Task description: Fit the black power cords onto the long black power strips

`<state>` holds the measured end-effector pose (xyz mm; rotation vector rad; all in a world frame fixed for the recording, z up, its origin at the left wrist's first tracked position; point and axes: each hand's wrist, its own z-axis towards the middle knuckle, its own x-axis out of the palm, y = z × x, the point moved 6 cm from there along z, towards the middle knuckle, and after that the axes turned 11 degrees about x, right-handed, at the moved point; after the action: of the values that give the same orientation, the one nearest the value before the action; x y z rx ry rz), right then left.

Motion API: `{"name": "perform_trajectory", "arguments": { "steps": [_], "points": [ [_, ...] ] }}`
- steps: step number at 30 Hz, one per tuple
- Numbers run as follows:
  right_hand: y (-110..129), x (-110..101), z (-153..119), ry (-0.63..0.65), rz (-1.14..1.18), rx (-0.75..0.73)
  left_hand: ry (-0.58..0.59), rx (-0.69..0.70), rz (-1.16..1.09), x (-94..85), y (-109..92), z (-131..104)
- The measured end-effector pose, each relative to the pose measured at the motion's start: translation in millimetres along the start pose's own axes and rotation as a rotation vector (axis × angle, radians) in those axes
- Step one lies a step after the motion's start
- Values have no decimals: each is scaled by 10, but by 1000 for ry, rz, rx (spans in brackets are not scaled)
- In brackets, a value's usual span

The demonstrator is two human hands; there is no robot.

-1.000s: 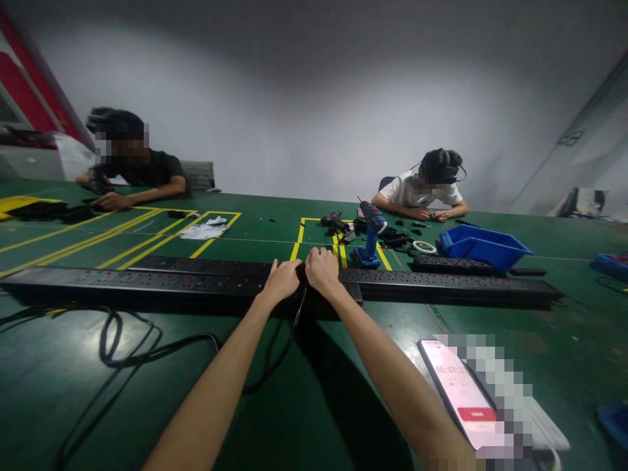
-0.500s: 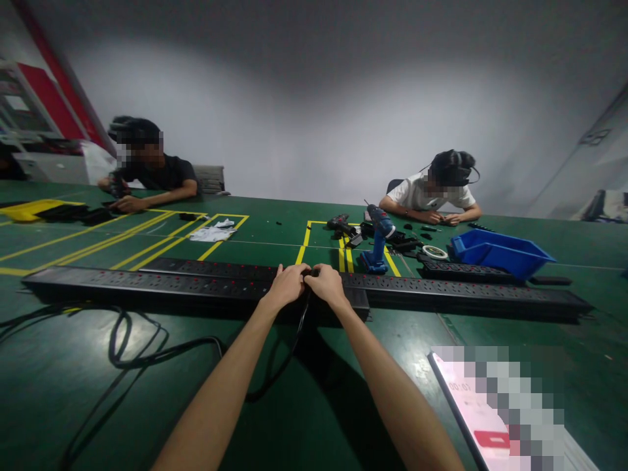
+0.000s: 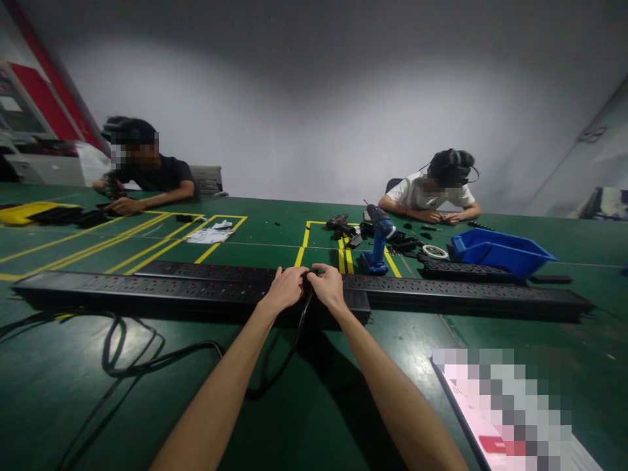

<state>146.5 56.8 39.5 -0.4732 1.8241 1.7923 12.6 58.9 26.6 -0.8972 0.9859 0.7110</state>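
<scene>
My left hand [image 3: 288, 288] and my right hand [image 3: 326, 285] meet at the middle of the work area, fingers closed around the end of a black power cord [image 3: 299, 330]. The fingers hide the end itself, so I cannot tell whether it is plugged in. Beneath my hands lies a long black power strip [image 3: 147, 297] with rows of sockets and small red marks. Another long black power strip [image 3: 466, 297] reaches off to the right behind it. The cord drops toward me and loops across the table at left [image 3: 161, 360].
Beyond the strips stand a blue cordless drill [image 3: 377, 242], a second drill [image 3: 340, 224], a tape roll [image 3: 434, 252] and a blue bin [image 3: 500, 252]. A tablet-like screen [image 3: 471, 405] lies at front right. Two people sit across the green table; white papers [image 3: 210, 233] lie at left.
The view has shifted slightly, so the left side sits a little further left. My right fingers have moved slightly at the cord's end; both hands stay in place.
</scene>
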Motion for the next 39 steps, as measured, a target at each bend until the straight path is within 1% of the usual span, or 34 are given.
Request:
{"name": "perform_trajectory", "arguments": {
  "steps": [7,9,11,13,16,17,18,20,22,24,26,28,30,32,35,39],
  "points": [
    [8,-4,-9,12,-9,41,-8,9,-3,3,7,-2],
    [2,5,-35,11,-5,43,-13,9,-7,-2,8,-6],
    [44,-23,-73,-1,7,25,-25,15,-12,-13,4,-11],
    [180,-141,-115,-49,59,-27,-33,18,-27,-27,-3,-18],
    [529,-502,-184,-183,189,-139,-40,11,-58,-51,-14,-34],
    [656,-628,-215,-205,207,-176,-38,15,-67,-58,-22,-40],
    [772,-732,-251,-201,197,-210,-40,23,-71,-67,-31,-46],
    [930,-842,-349,-113,97,-262,-51,39,-63,-88,-47,-55],
    [934,-817,-487,33,-59,-288,-56,29,-38,-106,-49,-56],
    [793,-690,-638,187,-212,-293,-36,9,-19,-113,-49,-46],
    [574,-517,-760,327,-344,-275,-12,-7,-14,-121,-55,-31],
    [363,-359,-831,433,-451,-249,-9,-17,-6,-138,-60,-16],
    [228,-262,-859,486,-520,-244,-13,-12,12,-152,-64,-4],
    [180,-225,-875,513,-546,-268,-18,8,32,-153,-66,6],
    [173,-228,-922,563,-583,-294,-27,33,42,-130,-65,23],
    [157,-300,-987,632,-728,-286,-48,35,24,-72,-72,49]
  ]
}}
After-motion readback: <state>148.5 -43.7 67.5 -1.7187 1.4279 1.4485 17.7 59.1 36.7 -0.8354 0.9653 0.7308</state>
